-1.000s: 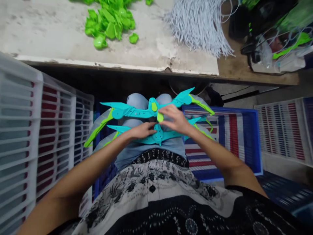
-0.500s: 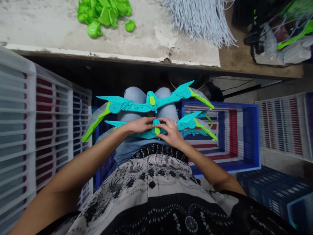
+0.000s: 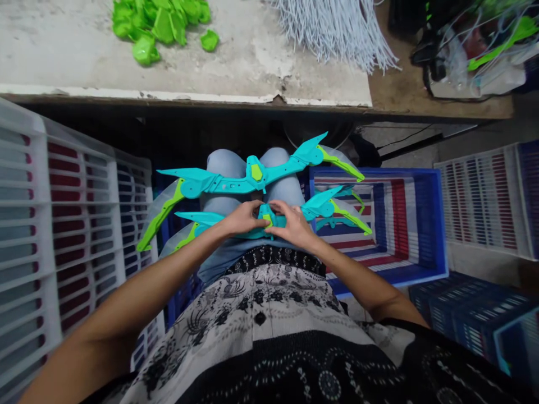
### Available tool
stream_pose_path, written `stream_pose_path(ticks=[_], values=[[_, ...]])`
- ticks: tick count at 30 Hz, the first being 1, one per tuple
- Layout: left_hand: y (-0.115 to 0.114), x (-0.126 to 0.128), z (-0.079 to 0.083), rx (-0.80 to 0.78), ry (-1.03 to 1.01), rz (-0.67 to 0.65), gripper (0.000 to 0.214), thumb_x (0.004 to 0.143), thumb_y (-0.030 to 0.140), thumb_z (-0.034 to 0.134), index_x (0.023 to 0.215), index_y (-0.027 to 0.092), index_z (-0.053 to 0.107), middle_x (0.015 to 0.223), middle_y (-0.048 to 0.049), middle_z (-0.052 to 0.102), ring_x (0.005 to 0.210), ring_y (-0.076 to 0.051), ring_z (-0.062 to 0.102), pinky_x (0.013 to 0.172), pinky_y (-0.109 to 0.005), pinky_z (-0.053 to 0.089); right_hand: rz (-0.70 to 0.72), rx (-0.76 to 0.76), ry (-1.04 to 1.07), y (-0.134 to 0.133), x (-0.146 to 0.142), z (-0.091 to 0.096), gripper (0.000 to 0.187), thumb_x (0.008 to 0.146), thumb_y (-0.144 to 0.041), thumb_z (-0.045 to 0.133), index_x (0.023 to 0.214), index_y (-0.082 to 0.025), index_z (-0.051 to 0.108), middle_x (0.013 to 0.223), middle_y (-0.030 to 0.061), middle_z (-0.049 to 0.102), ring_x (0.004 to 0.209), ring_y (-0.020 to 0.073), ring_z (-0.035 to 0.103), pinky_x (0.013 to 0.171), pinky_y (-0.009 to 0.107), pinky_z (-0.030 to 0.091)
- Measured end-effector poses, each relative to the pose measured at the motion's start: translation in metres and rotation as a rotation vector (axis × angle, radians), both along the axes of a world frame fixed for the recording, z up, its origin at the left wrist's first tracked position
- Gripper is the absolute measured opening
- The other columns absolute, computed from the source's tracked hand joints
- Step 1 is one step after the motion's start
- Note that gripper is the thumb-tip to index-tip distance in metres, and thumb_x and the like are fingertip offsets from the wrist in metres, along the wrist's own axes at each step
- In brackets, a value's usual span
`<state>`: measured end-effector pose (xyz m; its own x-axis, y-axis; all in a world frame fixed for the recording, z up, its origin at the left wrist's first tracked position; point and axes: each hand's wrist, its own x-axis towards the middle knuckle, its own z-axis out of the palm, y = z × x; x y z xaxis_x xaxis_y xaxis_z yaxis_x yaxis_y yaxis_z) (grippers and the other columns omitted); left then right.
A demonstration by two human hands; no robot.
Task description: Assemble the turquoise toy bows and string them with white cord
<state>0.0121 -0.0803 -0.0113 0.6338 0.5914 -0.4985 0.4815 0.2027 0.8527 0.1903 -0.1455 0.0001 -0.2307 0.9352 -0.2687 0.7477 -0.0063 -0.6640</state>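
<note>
Two turquoise toy bows with lime-green tips lie across my lap. Nearer my waist is the first toy bow (image 3: 322, 206), and both my hands are on its middle. My left hand (image 3: 247, 217) grips the centre from the left, thumb against the lime-green centre piece (image 3: 266, 220). From the right, my right hand (image 3: 291, 222) holds the same centre with thumb and fingers around it. Toward my knees rests the second toy bow (image 3: 231, 184), untouched, with its own green centre piece (image 3: 256, 171).
On the worn table (image 3: 236, 73) ahead lie a heap of green plastic pieces (image 3: 164, 25) and a bundle of white cords (image 3: 332, 33). A white crate (image 3: 50, 224) stands at my left. To my right, a blue crate (image 3: 440, 235) with a striped lining holds more bow parts.
My left thumb has moved onto the green centre piece, and both hands now close around the nearer bow's middle. The whole view has shifted slightly.
</note>
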Motion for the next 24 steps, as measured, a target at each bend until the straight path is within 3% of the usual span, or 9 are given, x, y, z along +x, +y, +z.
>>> stream_pose_path(ticks=[6,13,16,18,21,24], values=[[0.000,0.001,-0.005,0.057,0.025,-0.031,0.060,0.070,0.047,0.063,0.114,0.007,0.057,0.081,-0.0030,0.060,0.068,-0.015,0.050,0.061,-0.026,0.039,0.170,-0.065,-0.144,0.013,0.001,0.005,0.073,0.079,-0.039,0.067,0.142,-0.020,0.035,0.124,0.0120,0.060,0.113,0.0268,0.057,0.091,0.043,0.037],[-0.006,-0.002,-0.008,0.238,0.132,-0.028,0.054,0.078,0.057,0.053,0.103,0.010,0.061,0.077,-0.0040,0.062,0.067,-0.017,0.052,0.059,-0.026,0.036,0.176,-0.032,-0.115,0.014,-0.005,-0.005,0.073,0.076,-0.046,0.070,0.138,-0.022,0.041,0.124,0.0096,0.061,0.110,0.0253,0.058,0.090,0.041,0.039],[-0.008,-0.008,-0.010,0.269,0.142,0.008,0.053,0.081,0.057,0.048,0.105,0.011,0.060,0.071,-0.0024,0.060,0.064,-0.017,0.053,0.058,-0.026,0.037,0.227,0.017,-0.029,0.023,0.001,0.001,0.064,0.077,-0.047,0.068,0.133,-0.021,0.049,0.120,0.0087,0.064,0.106,0.0228,0.060,0.088,0.036,0.043],[-0.008,-0.014,-0.009,0.267,0.145,0.064,0.054,0.083,0.056,0.047,0.114,0.012,0.056,0.071,-0.0018,0.060,0.064,-0.017,0.055,0.057,-0.026,0.039,0.209,0.161,0.022,0.043,0.017,0.013,0.044,0.083,-0.043,0.062,0.120,-0.019,0.060,0.110,0.0076,0.068,0.100,0.0199,0.062,0.086,0.032,0.044],[-0.008,-0.025,-0.004,0.323,0.250,0.063,0.057,0.084,0.055,0.046,0.121,0.013,0.054,0.070,-0.0025,0.061,0.063,-0.019,0.057,0.058,-0.028,0.043,-0.057,0.490,-0.095,0.100,0.062,0.039,0.027,0.091,-0.032,0.049,0.101,-0.016,0.069,0.100,0.0083,0.070,0.095,0.0194,0.060,0.088,0.032,0.044],[-0.005,-0.027,0.006,0.632,0.414,0.065,0.050,0.087,0.053,0.045,0.113,0.014,0.062,0.083,-0.0088,0.066,0.076,-0.024,0.062,0.069,-0.033,0.047,-0.339,0.589,-0.392,0.177,0.118,0.060,0.027,0.090,-0.023,0.046,0.095,-0.013,0.070,0.095,0.0118,0.069,0.093,0.0232,0.059,0.086,0.036,0.044]])
